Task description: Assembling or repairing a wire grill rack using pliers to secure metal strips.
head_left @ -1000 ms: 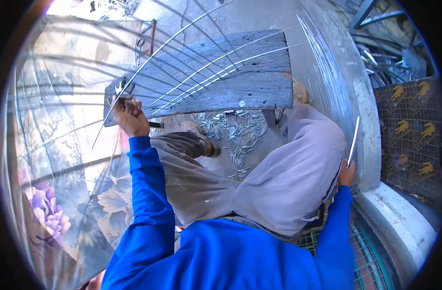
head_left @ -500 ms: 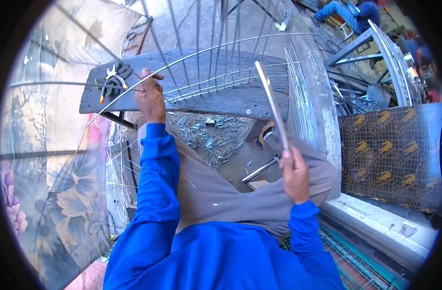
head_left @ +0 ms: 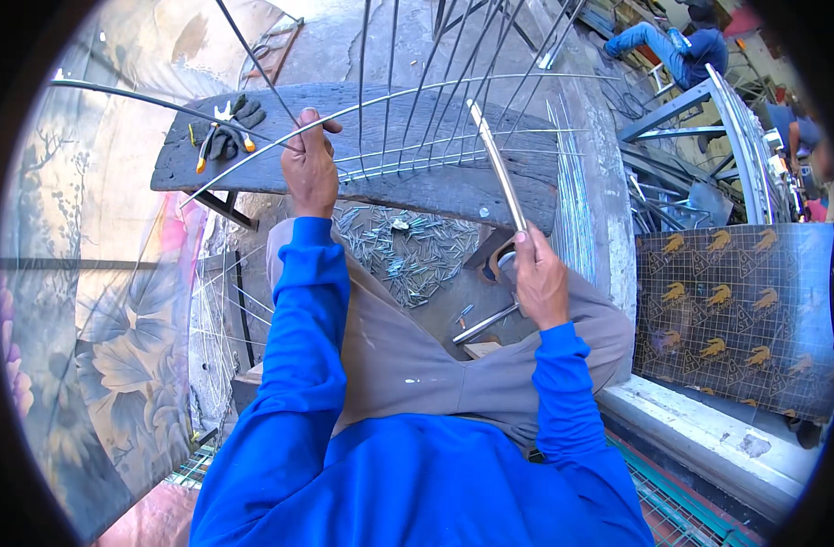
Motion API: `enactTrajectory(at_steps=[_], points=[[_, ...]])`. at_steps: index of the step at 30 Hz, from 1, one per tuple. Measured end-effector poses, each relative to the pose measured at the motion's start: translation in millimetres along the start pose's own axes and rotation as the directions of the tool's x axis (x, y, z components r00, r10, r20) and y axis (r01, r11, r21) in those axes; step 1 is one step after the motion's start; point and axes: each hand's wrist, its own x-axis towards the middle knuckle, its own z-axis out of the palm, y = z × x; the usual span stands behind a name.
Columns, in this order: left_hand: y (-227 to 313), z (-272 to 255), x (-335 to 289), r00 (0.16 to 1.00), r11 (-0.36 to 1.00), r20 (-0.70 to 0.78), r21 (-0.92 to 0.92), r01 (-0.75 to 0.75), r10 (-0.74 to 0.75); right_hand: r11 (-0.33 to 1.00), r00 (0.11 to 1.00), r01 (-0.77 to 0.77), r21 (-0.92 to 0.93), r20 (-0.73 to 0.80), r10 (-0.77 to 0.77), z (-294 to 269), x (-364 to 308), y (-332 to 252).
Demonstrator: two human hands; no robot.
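Note:
My left hand (head_left: 311, 175) is closed on a rod of the wire frame (head_left: 391, 95), where thin straight rods meet a long curved one. In my right hand (head_left: 542, 283) is a shiny metal tube (head_left: 500, 170), gripped by its near end and slanting up and left. Its far tip is close to the frame's rods; whether they touch, I cannot tell. The frame leans over a dark wooden bench (head_left: 184, 164). On the bench's left part lie pliers (head_left: 223, 137) with orange-and-white handles, on a dark glove (head_left: 250, 111).
Many short cut metal pieces (head_left: 408, 260) litter the floor between my legs. Long thin rods (head_left: 574, 196) lie at the bench's right end. A patterned dark board (head_left: 727, 310) stands at right, below metal frames (head_left: 672, 109). Another person (head_left: 695, 46) sits far right.
My left hand has shifted slightly right with the wire frame. My right hand has risen, bringing the tube up and left against the view of the bench.

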Motion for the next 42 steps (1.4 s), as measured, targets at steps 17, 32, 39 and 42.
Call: enactTrajectory(at_steps=[17, 32, 39, 42], points=[[5, -1, 3, 1.0, 1.0, 0.022, -0.007, -0.002, 0.002, 0.995, 0.994, -0.077, -0.064, 0.078, 0.082, -7, 22, -9], [4, -2, 4, 0.997, 0.999, 0.074, -0.043, 0.007, -0.004, 0.98, 0.996, -0.087, 0.179, 0.023, 0.084, 10, -93, -5], [4, -1, 4, 0.996, 0.999, 0.083, -0.037, 0.036, -0.032, 0.959, 0.995, -0.039, 0.282, 0.101, 0.011, 53, -83, -24], [6, -1, 6, 0.997, 1.0, 0.079, -0.012, 0.013, -0.012, 0.941, 0.991, -0.084, 0.326, 0.126, 0.044, 63, -82, -35]])
